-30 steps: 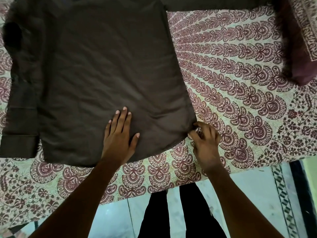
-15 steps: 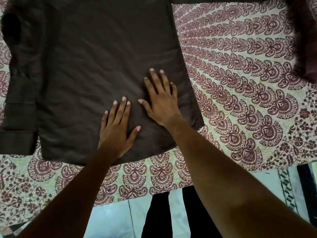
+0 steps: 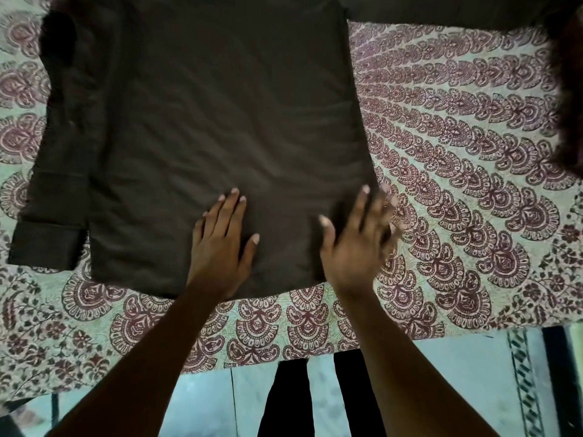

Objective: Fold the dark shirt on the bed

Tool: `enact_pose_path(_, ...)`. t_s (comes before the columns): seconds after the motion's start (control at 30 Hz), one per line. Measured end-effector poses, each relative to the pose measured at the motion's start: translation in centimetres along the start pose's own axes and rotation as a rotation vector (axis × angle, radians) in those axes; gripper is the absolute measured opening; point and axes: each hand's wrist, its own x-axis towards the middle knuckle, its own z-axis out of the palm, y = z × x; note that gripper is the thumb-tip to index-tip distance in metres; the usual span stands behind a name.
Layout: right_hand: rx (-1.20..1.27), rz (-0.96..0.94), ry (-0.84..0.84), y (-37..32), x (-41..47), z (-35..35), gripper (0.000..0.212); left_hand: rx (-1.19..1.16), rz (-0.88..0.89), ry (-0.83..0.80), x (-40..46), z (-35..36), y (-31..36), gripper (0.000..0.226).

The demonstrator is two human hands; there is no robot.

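The dark shirt [image 3: 220,121] lies spread flat on the patterned bed sheet [image 3: 457,159], its hem toward me. One long sleeve runs down its left side and ends in a cuff [image 3: 44,247]. My left hand [image 3: 220,244] rests flat on the cloth near the hem, fingers straight. Over the shirt's lower right corner, my right hand [image 3: 359,244] has its fingers spread and straight; it is blurred with motion, and I cannot tell whether it touches the cloth.
The bed's near edge [image 3: 315,351] runs across below my wrists, with pale floor tiles [image 3: 202,405] and my dark trouser legs beyond it. A dark maroon pillow [image 3: 568,89] lies at the right edge.
My right hand let go of the hem's right corner, pressed flat higher on the shirt, then swept down and right to that corner. The left hand stayed flat in place.
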Motion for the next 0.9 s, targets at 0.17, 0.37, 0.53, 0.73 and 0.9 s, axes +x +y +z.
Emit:
enact_pose_path(0.17, 0.115, -0.403, -0.089, -8.7, 3.9, 2.0, 0.072, 0.092, -0.014, 0.045, 2.6, 0.2, -2.0, 0.069)
enact_pose_path(0.37, 0.036, -0.399, -0.105, -4.8, 2.4, 2.5, 0.063, 0.136, -0.025, -0.017, -0.2, 0.5, -2.6, 0.074)
enact_pose_path(0.53, -0.096, -0.180, -0.152, 3.4, -0.2, 0.1, 0.075, 0.137, -0.044, -0.048, -3.5, 0.5, -2.3, 0.076)
enact_pose_path(0.73, -0.037, -0.320, -0.089, -0.4, 3.9, -1.6, 0.082, 0.003, -0.137, 0.077, -1.4, -0.6, -2.4, 0.068)
enact_pose_path(0.9, -0.038, -0.535, -0.085, -9.0, 9.7, 1.4, 0.080, 0.082, -0.181, 0.075, -0.3, -0.7, -6.8, 0.068)
